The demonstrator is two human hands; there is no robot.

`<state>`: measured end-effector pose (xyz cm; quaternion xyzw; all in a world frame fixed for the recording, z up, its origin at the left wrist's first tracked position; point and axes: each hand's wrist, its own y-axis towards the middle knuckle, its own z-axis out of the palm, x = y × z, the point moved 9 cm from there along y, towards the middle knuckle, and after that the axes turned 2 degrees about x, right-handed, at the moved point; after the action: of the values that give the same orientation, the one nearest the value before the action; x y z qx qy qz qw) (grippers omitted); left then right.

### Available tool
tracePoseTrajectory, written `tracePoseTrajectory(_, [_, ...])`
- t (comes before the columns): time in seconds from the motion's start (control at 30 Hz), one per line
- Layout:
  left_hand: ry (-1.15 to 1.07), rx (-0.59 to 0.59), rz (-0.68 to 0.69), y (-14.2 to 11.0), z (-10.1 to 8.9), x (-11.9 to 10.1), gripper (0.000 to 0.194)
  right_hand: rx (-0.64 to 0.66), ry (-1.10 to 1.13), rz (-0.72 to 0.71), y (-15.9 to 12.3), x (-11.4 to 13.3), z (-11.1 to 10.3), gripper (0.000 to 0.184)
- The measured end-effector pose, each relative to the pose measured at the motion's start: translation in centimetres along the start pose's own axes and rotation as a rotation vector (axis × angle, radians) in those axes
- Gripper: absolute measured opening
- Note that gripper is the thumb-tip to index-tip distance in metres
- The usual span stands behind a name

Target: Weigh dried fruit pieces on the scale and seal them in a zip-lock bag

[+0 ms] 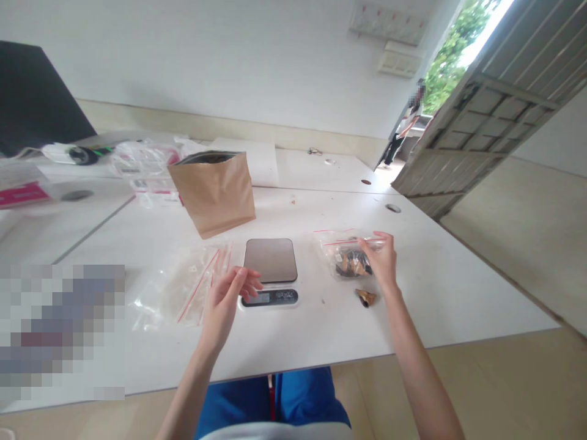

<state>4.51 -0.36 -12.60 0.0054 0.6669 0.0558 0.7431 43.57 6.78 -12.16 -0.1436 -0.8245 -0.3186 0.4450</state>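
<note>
My left hand (233, 292) is held over the near left side of a digital kitchen scale (270, 260). Its fingers are loosely curled and apart, with nothing in them. On the right, my right hand (383, 260) grips the upper edge of a clear zip-lock bag (334, 264) with red seal lines. Dark and tan pieces (354, 264) lie inside that bag. One loose brown-and-black piece (365, 297) rests on the table just below it. Several flat, clear zip-lock bags (188, 281) are spread left of the scale, beside my left hand.
A brown kraft paper pouch (217, 192) stands with its top open behind the scale. Plastic-wrapped packs (149, 165) and a dark monitor (39, 101) are at the back left of the white table (312, 342). A person stands in the doorway beyond a metal door (495, 104).
</note>
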Motion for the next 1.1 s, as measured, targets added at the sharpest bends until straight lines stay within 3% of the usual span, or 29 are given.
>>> tracePoseTrajectory(0.13, [0.137, -0.04, 0.088, 0.8, -1.4, -1.7, 0.039, -0.273, -0.235, -0.275, -2.1, 3.4, -3.8, 0.049])
tracePoseTrajectory(0.2, [0.267, -0.094, 0.174, 1.5, -2.3, -3.6, 0.035, -0.291, -0.238, -0.33, -4.1, 4.2, -5.0, 0.034])
tracePoseTrajectory(0.3, [0.476, -0.185, 0.369, 2.8, -2.8, -8.1, 0.025, -0.113, -0.237, -0.402, -7.5, 4.6, -4.6, 0.02])
tracePoseTrajectory(0.4, [0.729, -0.263, 0.628, 4.2, -1.8, -13.6, 0.024, 0.155, -0.326, -0.482, -11.1, 3.5, -2.2, 0.017])
tracePoseTrajectory(0.5, [0.948, -0.383, 0.646, 6.9, -1.5, -16.7, 0.037, 0.261, -0.367, -0.492, -12.9, 1.7, -0.9, 0.02])
tracePoseTrajectory(0.63, [1.029, -0.434, 0.443, 11.5, -3.2, -16.4, 0.043, 0.356, -0.262, -0.412, -12.6, 1.7, -0.1, 0.022])
tracePoseTrajectory(0.77, [1.099, -0.38, 0.361, 14.1, -4.4, -14.6, 0.042, 0.556, -0.057, -0.394, -12.7, 6.5, 2.9, 0.015])
tracePoseTrajectory(0.93, [1.126, -0.5, 0.381, 13.6, -4.9, -14.6, 0.037, 0.758, 0.075, -0.467, -13.3, 12.9, 9.7, 0.013])
tracePoseTrajectory(1.03, [1.135, -0.572, 0.327, 12.9, -4.9, -15.2, 0.039, 0.761, 0.044, -0.54, -13.2, 14.7, 13.2, 0.011])
tracePoseTrajectory(1.1, [1.182, -0.549, 0.246, 12.8, -4.7, -15.4, 0.04, 0.74, -0.023, -0.607, -13.4, 15.5, 14.7, 0.012])
